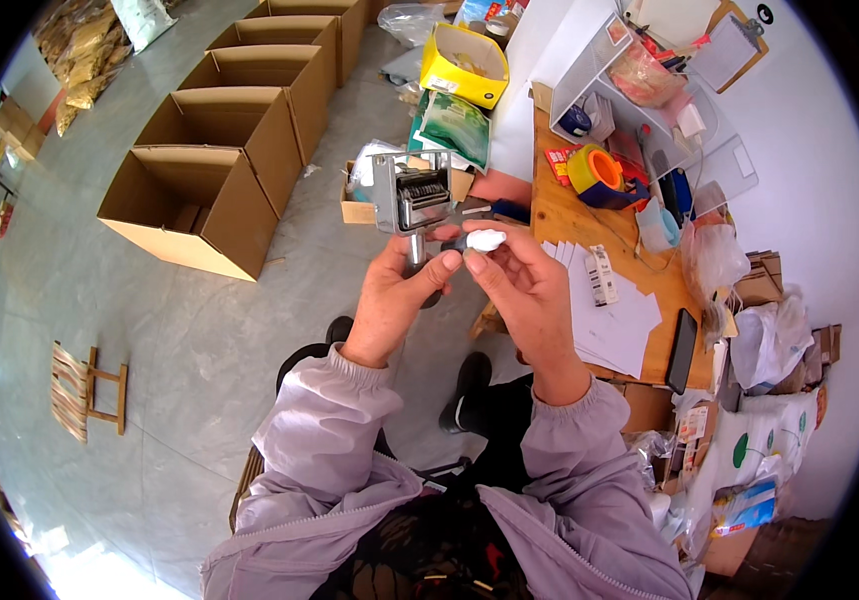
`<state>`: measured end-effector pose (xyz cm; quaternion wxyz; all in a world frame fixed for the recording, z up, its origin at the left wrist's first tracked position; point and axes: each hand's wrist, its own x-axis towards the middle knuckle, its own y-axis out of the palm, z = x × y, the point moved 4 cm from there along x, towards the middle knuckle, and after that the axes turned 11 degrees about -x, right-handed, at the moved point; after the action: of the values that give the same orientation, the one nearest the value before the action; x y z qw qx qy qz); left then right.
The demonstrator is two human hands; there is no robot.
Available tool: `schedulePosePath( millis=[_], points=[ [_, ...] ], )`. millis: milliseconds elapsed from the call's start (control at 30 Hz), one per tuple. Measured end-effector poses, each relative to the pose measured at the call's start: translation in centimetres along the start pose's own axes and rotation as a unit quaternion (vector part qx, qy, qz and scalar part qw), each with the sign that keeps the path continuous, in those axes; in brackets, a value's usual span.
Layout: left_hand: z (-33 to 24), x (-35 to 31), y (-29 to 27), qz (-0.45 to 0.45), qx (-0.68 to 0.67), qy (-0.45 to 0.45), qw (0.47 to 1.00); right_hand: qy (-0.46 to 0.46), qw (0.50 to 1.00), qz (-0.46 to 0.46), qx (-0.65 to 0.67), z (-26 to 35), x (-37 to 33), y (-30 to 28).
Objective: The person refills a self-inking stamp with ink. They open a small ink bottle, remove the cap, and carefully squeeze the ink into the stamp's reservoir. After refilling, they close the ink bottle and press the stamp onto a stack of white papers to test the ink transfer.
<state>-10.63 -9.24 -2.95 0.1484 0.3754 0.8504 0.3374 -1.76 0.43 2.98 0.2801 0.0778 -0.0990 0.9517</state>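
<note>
My left hand [389, 295] is closed round the handle of a metal hand tool [423, 197]. The tool has a rectangular metal frame with a dark ribbed part inside, and it points away from me. In my right hand [531, 295], between thumb and fingers, is a small white-tipped piece [485, 240] with a dark section on its left side. That dark end lies close to the left fingers; whether they also grip it, I cannot tell. Both hands are raised in front of me, left of the wooden table [639, 270].
Open cardboard boxes [249, 185] stand in a row on the floor at the far left, with a folding stool [89, 392] nearer. Paper sheets [604, 320], a black phone [681, 350], tape rolls [594, 170] and a wire organizer [669, 130] are on the table. Bags and cartons crowd the right.
</note>
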Motion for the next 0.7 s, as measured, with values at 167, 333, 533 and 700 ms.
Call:
schedulePosePath(
  millis=[167,333,533,700],
  points=[
    [0.4,0.1,-0.1,-0.009,-0.011,-0.009,1.000,0.012,1.000,-0.007,0.009,-0.2,0.2,0.0],
    [0.6,0.0,0.3,0.010,-0.028,-0.013,0.999,-0.071,0.988,-0.043,-0.132,0.0,0.7,-0.4],
    [0.6,0.0,0.2,0.069,-0.027,-0.019,0.997,-0.150,0.967,-0.017,-0.206,0.8,1.2,-0.6],
    [0.2,-0.3,0.4,0.106,-0.051,-0.066,0.991,-0.160,0.962,0.048,-0.214,2.2,1.5,-0.8]
  ],
)
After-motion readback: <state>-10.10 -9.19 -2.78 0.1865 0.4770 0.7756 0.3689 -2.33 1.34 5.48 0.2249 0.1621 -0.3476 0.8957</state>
